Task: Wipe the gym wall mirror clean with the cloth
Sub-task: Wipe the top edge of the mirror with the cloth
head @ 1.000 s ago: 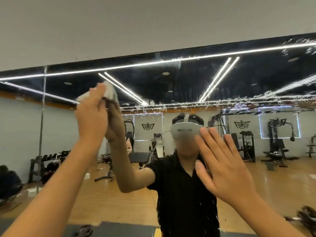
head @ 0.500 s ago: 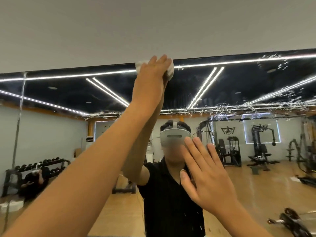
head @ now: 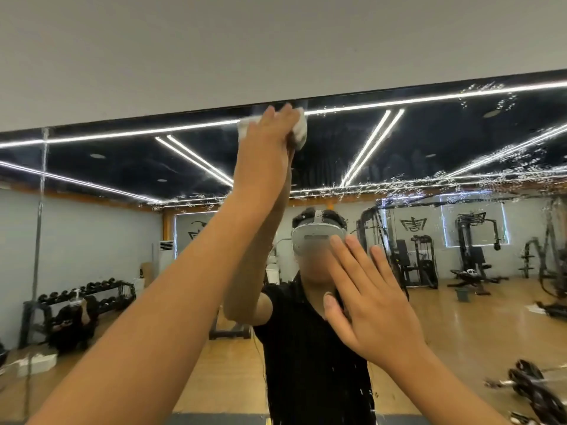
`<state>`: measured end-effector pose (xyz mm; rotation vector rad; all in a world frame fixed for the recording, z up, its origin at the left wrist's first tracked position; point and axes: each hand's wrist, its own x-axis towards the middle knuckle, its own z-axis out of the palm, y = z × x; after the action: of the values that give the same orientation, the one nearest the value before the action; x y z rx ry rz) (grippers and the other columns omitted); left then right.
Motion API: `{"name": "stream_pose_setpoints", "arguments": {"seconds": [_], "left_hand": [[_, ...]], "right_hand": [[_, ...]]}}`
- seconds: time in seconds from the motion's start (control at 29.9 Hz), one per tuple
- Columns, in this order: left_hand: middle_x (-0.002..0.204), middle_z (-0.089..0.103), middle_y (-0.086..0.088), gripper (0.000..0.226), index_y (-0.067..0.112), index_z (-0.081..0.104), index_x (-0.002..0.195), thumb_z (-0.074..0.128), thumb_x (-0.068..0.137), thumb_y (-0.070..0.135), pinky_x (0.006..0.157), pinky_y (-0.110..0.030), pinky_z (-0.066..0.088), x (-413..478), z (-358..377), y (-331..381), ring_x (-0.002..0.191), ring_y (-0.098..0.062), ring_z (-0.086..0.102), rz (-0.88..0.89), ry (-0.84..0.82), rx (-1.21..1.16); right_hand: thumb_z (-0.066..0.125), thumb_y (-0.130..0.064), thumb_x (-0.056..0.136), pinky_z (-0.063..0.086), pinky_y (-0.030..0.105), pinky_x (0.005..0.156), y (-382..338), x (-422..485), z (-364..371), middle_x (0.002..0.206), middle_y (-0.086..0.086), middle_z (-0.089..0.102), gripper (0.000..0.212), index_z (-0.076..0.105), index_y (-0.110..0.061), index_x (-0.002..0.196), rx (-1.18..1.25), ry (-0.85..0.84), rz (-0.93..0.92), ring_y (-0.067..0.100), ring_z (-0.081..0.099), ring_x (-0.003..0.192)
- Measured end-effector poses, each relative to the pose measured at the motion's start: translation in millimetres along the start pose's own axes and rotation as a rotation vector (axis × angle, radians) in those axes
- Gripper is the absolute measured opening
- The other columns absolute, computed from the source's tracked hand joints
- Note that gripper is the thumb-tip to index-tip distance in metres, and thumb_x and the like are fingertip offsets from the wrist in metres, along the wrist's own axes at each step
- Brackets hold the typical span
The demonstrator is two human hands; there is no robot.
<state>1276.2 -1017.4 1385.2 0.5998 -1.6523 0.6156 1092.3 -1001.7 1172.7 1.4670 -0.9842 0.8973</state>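
Our left hand: upper centre, fingers holding the bunched white cloth against the mirror, just under its top edge.
Our right hand: lower right, fingers straight, slightly spread.
Droplets: upper right glass.

Glossy glass mirror (droplet-speckled); soft white cloth; matt wall.

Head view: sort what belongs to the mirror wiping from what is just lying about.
Job: mirror, cloth, left hand holding the cloth at the mirror's top edge, right hand open before the glass.
Lying about, all reflected: dumbbell rack, weight machine, weight plates on the floor.
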Motion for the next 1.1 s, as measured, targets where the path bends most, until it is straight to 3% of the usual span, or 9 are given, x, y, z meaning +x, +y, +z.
{"name": "stream_pose_setpoints", "arguments": {"seconds": [0.23,0.33,0.47,0.6,0.7,0.8,0.9,0.97,1.1], "left_hand": [[0.154,0.05,-0.008,0.05,0.018,0.05,0.151,0.044,0.103,0.005,0.112,-0.051,0.042,-13,3,10,0.139,-0.033,0.047,0.013,-0.002,-0.017],[0.152,0.053,-0.01,0.045,0.025,0.051,0.15,0.04,0.106,0.028,0.111,-0.05,0.047,-64,-2,-16,0.134,-0.033,0.054,0.0,0.011,-0.034],[0.131,0.062,-0.006,0.038,0.024,0.059,0.143,0.039,0.111,0.027,0.092,-0.001,0.039,-92,-47,-79,0.105,-0.006,0.06,-0.299,0.194,-0.092],[0.146,0.054,-0.016,0.04,0.027,0.054,0.149,0.045,0.11,0.022,0.113,-0.038,0.046,-101,-54,-98,0.131,-0.031,0.054,-0.39,0.277,-0.015],[0.134,0.061,-0.014,0.038,0.027,0.056,0.146,0.046,0.109,0.022,0.087,-0.011,0.048,-103,-40,-78,0.105,-0.018,0.063,-0.35,0.259,-0.018],[0.113,0.065,-0.018,0.039,0.019,0.058,0.143,0.041,0.108,0.021,0.059,-0.014,0.043,-112,-19,-35,0.068,-0.013,0.056,-0.174,0.142,0.005],[0.139,0.059,-0.022,0.048,0.018,0.053,0.148,0.035,0.104,0.026,0.08,-0.046,0.061,-104,6,-11,0.096,-0.035,0.069,-0.085,0.04,-0.05],[0.152,0.051,-0.018,0.047,0.023,0.049,0.15,0.039,0.104,0.02,0.102,-0.061,0.051,-84,12,-5,0.129,-0.043,0.057,-0.102,0.065,-0.1],[0.162,0.039,-0.007,0.054,0.017,0.046,0.155,0.039,0.104,0.001,0.122,-0.049,0.028,-31,3,4,0.151,-0.029,0.033,-0.123,0.059,-0.057]], "right_hand": [[0.046,-0.038,0.101,0.021,0.054,0.126,-1,0,-2,0.168,0.012,0.028,0.064,0.039,-0.009,0.157,-0.002,-0.005,0.006,0.028,0.021,0.157],[0.046,-0.038,0.101,0.022,0.055,0.125,0,0,-2,0.168,0.012,0.027,0.064,0.038,-0.009,0.157,0.0,-0.006,0.0,0.028,0.02,0.158],[0.045,-0.038,0.101,0.022,0.055,0.125,0,-1,-1,0.168,0.012,0.026,0.064,0.037,-0.009,0.158,0.001,-0.012,0.005,0.028,0.019,0.158],[0.045,-0.038,0.102,0.023,0.055,0.125,-1,-1,1,0.168,0.012,0.026,0.064,0.036,-0.009,0.158,-0.007,-0.009,0.006,0.028,0.02,0.158],[0.045,-0.037,0.101,0.026,0.057,0.124,-1,-1,1,0.168,0.012,0.026,0.064,0.036,-0.009,0.158,-0.003,-0.011,0.011,0.028,0.02,0.158],[0.047,-0.037,0.101,0.027,0.057,0.123,-1,-1,1,0.168,0.012,0.027,0.065,0.037,-0.009,0.158,0.002,-0.011,0.015,0.028,0.021,0.157],[0.047,-0.038,0.101,0.026,0.056,0.124,-1,-1,0,0.168,0.011,0.026,0.064,0.037,-0.01,0.158,0.001,-0.013,0.017,0.027,0.02,0.158],[0.047,-0.038,0.101,0.024,0.055,0.124,-1,-2,0,0.169,0.011,0.026,0.065,0.037,-0.01,0.158,0.003,-0.017,0.016,0.027,0.019,0.158],[0.049,-0.039,0.101,0.019,0.053,0.126,-1,-2,0,0.17,0.01,0.022,0.067,0.033,-0.011,0.16,-0.005,-0.035,0.016,0.026,0.016,0.159]]}}
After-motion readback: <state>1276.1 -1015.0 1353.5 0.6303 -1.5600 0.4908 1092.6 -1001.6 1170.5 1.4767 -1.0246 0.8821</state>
